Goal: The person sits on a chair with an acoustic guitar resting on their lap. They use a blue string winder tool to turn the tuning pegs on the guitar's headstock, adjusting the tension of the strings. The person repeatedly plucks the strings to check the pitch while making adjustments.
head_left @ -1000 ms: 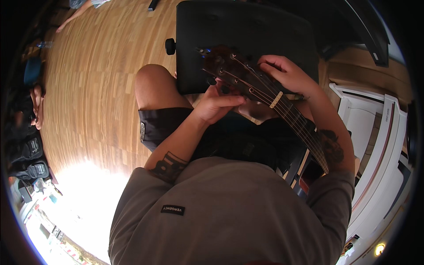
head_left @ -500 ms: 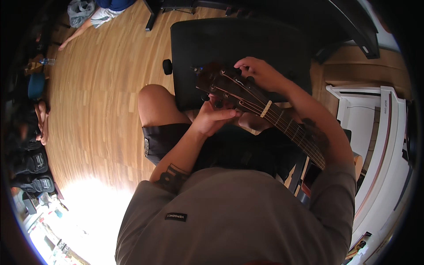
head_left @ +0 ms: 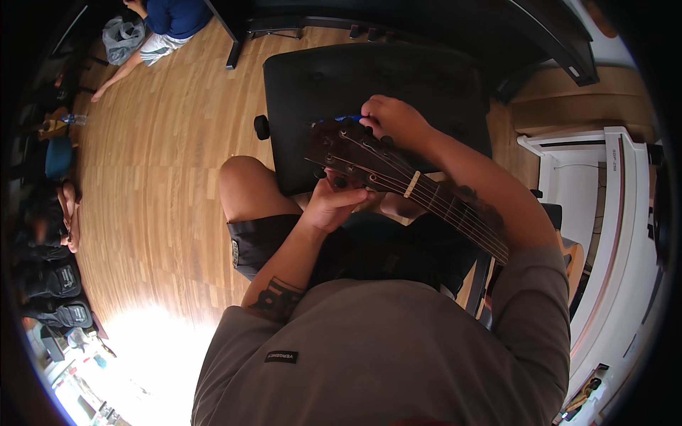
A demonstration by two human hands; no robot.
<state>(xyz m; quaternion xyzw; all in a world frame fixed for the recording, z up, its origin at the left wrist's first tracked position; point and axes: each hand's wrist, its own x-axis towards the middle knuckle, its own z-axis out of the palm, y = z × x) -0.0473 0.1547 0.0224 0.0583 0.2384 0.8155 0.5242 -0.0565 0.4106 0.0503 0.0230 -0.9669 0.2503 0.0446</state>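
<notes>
A guitar slants across my lap, its dark headstock toward the upper left and its strings running down to the right. From beneath, my left hand closes around the headstock's near edge, thumb along it beside the tuning pegs. My right hand is curled at the far edge, close to the pegs there. Its fingertips meet the end of a slim blue object with a pale tip, which seems to be pinched; the headstock partly covers it and its kind is unclear. Part of the guitar's body shows by my right elbow.
A black padded bench stands just beyond the headstock. White keyboard furniture is on the right. Another person sits far left near a plastic bag. Black bags line the left edge of the wooden floor.
My right hand has shifted left from the pegs, and its fingers have curled in. More of the blue object shows beside them. The left hand keeps its hold; the view has tilted slightly.
</notes>
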